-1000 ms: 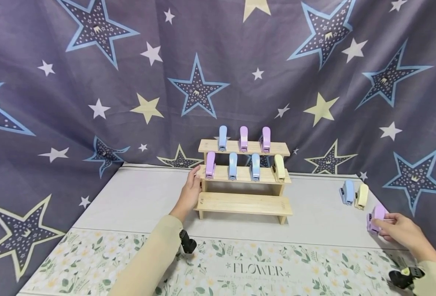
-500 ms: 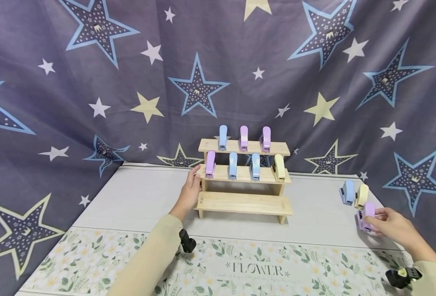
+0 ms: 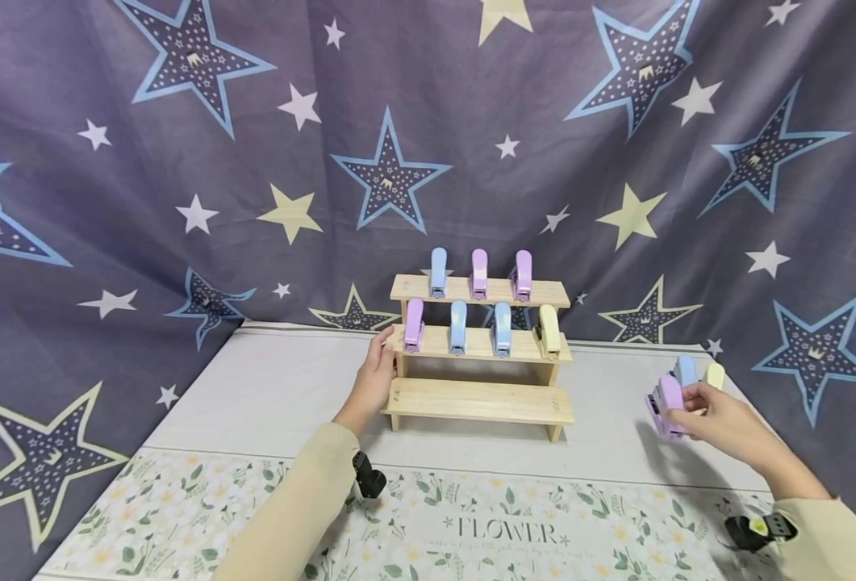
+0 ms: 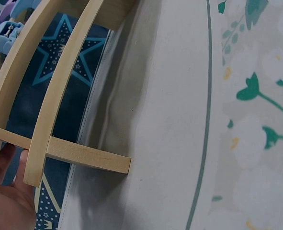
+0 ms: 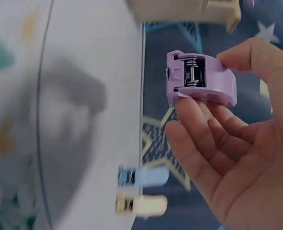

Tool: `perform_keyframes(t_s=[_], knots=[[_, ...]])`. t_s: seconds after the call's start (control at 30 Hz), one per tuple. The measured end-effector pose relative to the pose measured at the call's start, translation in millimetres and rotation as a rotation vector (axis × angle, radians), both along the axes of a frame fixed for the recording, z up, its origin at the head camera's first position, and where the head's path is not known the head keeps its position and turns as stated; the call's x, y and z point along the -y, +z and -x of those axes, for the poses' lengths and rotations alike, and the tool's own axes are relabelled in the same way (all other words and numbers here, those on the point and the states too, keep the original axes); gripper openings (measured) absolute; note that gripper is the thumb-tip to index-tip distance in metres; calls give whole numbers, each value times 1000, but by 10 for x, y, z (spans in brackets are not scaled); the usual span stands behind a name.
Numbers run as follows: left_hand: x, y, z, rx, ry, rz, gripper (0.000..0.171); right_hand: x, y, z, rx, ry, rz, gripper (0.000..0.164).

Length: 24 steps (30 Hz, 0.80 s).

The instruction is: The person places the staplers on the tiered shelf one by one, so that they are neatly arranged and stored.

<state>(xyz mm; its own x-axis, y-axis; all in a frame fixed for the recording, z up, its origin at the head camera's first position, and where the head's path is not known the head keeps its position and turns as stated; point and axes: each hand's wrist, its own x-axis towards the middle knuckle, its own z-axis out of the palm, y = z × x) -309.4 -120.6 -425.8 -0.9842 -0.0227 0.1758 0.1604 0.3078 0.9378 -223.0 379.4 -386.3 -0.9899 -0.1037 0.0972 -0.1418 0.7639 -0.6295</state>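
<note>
My right hand [image 3: 718,424] pinches a purple stapler [image 3: 666,407] between thumb and fingers, above the table's right side. In the right wrist view, the metal parts inside this stapler show. Behind it in the head view stand a blue stapler [image 3: 685,369] and a pale yellow stapler [image 3: 714,375], both partly covered. My left hand [image 3: 373,378] grips the left end of a three-step wooden stand [image 3: 478,401] at its middle step; some fingers are hidden behind the wood. Blue, purple and yellow staplers stand upright on the two upper steps, and the lowest step is bare.
A pale cloth with a flowered front band [image 3: 507,524] covers the table [image 3: 268,387]. Close behind the stand hangs a dark curtain [image 3: 486,194] with stars, which also runs along both sides.
My right hand has carried the purple stapler leftward and slightly up from the table's right edge, passing in front of the blue and yellow staplers. My left hand stays at the stand.
</note>
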Motion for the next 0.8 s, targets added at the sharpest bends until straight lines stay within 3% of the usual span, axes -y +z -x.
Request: perform_keyframes(t_s=[0.13, 0.37, 0.8], knots=[[-5, -8, 4, 4, 0, 1, 47, 220, 66, -8, -35, 33, -26, 42], [-9, 1, 7, 5, -1, 1, 47, 605, 140, -17, -69, 128, 20, 36], [-10, 0, 1, -2, 4, 1, 46, 1328, 33, 144, -93, 291, 161, 34]])
